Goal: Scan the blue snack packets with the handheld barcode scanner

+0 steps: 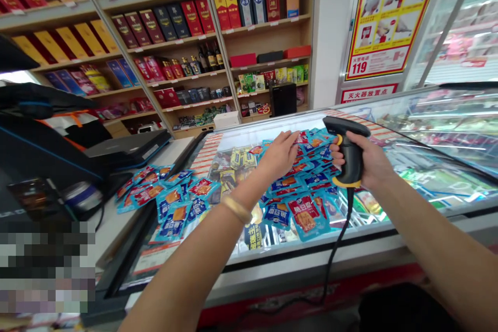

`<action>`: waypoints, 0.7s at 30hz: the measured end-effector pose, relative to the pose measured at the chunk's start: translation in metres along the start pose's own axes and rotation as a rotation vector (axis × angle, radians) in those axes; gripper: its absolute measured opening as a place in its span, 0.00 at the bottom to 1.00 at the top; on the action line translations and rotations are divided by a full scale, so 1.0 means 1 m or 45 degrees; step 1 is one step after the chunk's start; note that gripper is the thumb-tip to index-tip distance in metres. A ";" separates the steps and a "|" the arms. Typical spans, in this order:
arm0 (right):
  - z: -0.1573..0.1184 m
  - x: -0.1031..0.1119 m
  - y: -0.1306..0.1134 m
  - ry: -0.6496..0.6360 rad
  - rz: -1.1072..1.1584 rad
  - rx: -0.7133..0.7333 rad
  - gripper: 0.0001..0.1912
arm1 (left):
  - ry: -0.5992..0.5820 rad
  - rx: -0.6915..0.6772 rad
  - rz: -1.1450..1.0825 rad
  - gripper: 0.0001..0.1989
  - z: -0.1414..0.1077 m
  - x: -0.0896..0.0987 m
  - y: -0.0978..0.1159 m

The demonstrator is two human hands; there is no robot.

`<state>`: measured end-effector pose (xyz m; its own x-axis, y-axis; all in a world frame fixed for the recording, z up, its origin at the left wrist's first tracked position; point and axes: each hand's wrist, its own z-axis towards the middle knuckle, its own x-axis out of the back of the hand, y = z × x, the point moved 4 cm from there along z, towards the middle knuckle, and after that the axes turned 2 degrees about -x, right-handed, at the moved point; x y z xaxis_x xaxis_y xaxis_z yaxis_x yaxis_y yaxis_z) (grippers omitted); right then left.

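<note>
My right hand (368, 163) grips a black barcode scanner (348, 150) with a yellow trim, its head pointing left over a heap of blue and red snack packets (307, 187). The scanner's black cable hangs down over the freezer's front edge. My left hand (280, 155), with a gold bracelet on the wrist, reaches into the heap and pinches one red and blue snack packet (302, 138) at the top of the pile. The packets lie on the glass lid of a chest freezer (350, 233).
A second spread of snack packets (163, 194) lies to the left, across the freezer lid and counter. A checkout terminal and dark devices (46, 155) stand at the left. Shelves of boxed goods and bottles (175, 36) fill the back wall. A red fire-safety poster (389, 15) hangs at the right.
</note>
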<state>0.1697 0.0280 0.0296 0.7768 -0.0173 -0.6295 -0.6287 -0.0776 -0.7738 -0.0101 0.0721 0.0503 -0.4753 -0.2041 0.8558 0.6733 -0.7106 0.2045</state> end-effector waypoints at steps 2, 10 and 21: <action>-0.001 0.012 0.001 0.050 0.025 -0.035 0.07 | -0.238 0.030 0.078 0.25 0.005 -0.017 0.008; -0.001 0.016 0.007 0.002 -0.025 -0.034 0.07 | -0.263 0.095 0.132 0.29 -0.008 -0.011 0.000; 0.002 -0.101 0.069 -0.362 0.028 -0.329 0.09 | -0.137 0.511 0.333 0.32 -0.132 0.062 -0.119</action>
<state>0.0479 0.0266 0.0394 0.6998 0.2527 -0.6682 -0.5871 -0.3295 -0.7395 -0.1938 0.0553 0.0162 -0.2144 -0.2550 0.9429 0.9374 -0.3251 0.1253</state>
